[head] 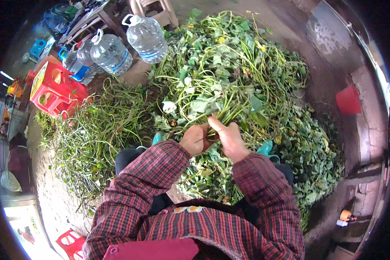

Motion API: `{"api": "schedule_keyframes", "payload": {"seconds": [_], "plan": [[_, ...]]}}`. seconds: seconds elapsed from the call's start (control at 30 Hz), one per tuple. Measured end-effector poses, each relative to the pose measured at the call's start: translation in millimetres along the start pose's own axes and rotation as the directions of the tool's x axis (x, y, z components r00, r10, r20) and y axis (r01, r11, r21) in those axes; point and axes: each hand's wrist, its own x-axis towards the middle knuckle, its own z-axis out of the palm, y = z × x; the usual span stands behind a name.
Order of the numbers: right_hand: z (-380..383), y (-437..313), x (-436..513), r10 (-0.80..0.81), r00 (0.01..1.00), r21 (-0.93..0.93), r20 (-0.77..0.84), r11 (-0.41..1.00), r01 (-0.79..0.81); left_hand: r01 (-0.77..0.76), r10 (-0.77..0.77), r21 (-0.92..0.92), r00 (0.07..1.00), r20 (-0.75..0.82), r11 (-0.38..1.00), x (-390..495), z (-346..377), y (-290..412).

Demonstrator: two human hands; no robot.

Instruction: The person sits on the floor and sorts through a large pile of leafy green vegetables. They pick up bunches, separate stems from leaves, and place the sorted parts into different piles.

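Note:
Both hands meet over the greens, around one bunch of leafy stems (229,112). My right hand (229,136) grips the stems, its thumb lying along them. Close against it, my left hand (196,138) has its fingers curled at the lower stem ends; the fingertips are partly hidden. The leaves of the bunch point away from me and blend into a large heap of leafy vines (221,58). To the left lies a pile of mostly bare green stems (100,133). Loose leaves (204,172) cover the ground between my feet, and a leafy pile (315,162) spreads to the right.
Large clear plastic bottles (112,53) stand at the upper left, near a red plastic stool (60,87) and a beige plastic stool (156,11). A red bucket (348,100) is by the right wall. Teal shoes (265,148) flank the leaves.

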Motion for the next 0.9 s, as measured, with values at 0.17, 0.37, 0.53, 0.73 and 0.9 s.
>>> {"api": "schedule_keyframes", "payload": {"seconds": [0.17, 0.37, 0.53, 0.73, 0.9], "plan": [[-36, -60, -11, -0.125, 0.965, -0.613, 0.23, 0.752, 0.244, 0.28, -0.267, -0.257, 0.96, 0.084, 0.925, 18, -27, 20], [-43, -98, -9, -0.646, 0.762, -0.525, -0.031, 0.66, 0.538, 0.438, -0.42, -0.067, 0.889, 0.183, 0.896, 23, -45, 45], [-40, -70, 10, -0.618, 0.777, -0.782, 0.12, 0.423, 0.457, 0.226, -0.192, -0.323, 0.972, 0.133, 0.919, 20, -17, 43], [-52, -63, 7, -0.714, 0.656, -0.806, 0.245, 0.227, 0.547, 0.543, -0.563, -0.648, 0.8, 0.207, 0.534, 23, -35, 41], [-51, -50, 8, -0.563, 0.784, -0.664, 0.264, 0.483, 0.571, 0.442, -0.442, -0.762, 0.867, 0.228, 0.474, 29, -45, 44]]}}
